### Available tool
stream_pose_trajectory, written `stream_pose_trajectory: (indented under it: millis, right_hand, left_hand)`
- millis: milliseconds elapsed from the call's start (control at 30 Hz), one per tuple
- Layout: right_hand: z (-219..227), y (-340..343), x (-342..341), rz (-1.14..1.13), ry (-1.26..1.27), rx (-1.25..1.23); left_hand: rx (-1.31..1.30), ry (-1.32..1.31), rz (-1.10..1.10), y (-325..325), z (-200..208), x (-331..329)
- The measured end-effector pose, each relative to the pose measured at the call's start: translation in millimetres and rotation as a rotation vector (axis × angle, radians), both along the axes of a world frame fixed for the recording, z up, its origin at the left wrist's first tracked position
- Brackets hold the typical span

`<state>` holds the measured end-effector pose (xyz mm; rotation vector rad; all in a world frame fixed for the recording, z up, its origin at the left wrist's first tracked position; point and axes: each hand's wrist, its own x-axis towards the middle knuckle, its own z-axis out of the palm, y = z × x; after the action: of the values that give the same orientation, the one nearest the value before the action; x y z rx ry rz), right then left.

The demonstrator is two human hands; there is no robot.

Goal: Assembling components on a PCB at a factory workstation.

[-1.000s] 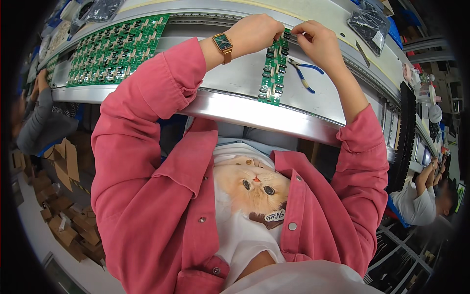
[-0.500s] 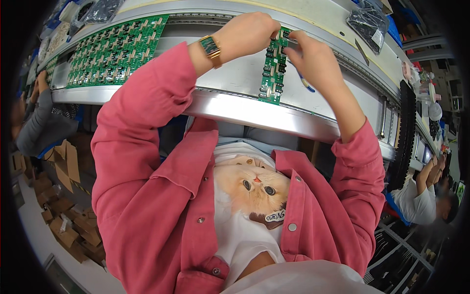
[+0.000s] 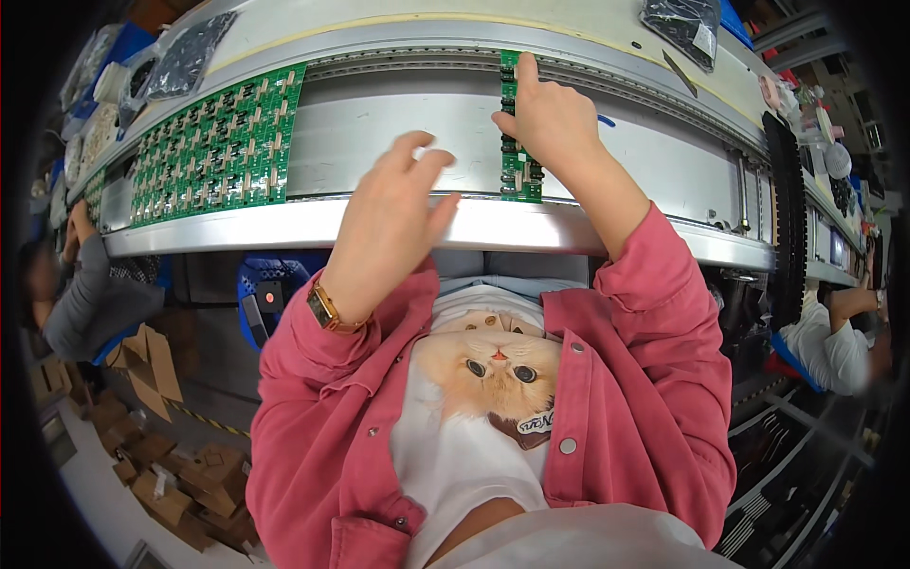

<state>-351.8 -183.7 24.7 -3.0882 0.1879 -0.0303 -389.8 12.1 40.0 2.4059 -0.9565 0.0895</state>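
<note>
A narrow green circuit board strip (image 3: 520, 180) with black parts lies across the metal conveyor rails. My right hand (image 3: 559, 119) is over its far half, the index finger stretched onto the far end and the thumb at its left edge. A blue tool handle (image 3: 607, 120) sticks out beside this hand, apparently held by the curled fingers; the rest of it is hidden. My left hand (image 3: 393, 213), a little blurred, hovers empty above the near rail (image 3: 313, 220) with fingers spread. Left of it, a large panel of green circuit boards (image 3: 213, 142) rests on the conveyor.
Beyond the conveyor are dark plastic bags (image 3: 192, 57) at left and another bag (image 3: 684, 28) at right. A thin blade-like piece (image 3: 681, 74) lies near the far rail. A black toothed strip (image 3: 785, 228) stands at right. Other people work at both sides; cardboard boxes (image 3: 194, 479) lie lower left.
My left hand has left the strip's far end and come back toward me, opening. My right hand has shifted left along the far end, the blue handle moving with it. The strip's far end has swung left.
</note>
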Motion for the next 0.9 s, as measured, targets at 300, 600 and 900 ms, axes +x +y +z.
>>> stream_pose_trajectory:
  millis: [300,600,900]
  right_hand:
    - [-2,4,5,-0.063,-0.004,0.036]
    - [4,5,8,-0.067,0.009,0.06]
    - [35,-33,-11,-0.111,-0.069,-0.003]
  left_hand:
    - [-0.14,-0.023,0.236,11,-49,17]
    - [-0.145,-0.041,0.294,13,-54,12]
    - [-0.189,-0.022,0.307,12,-53,12]
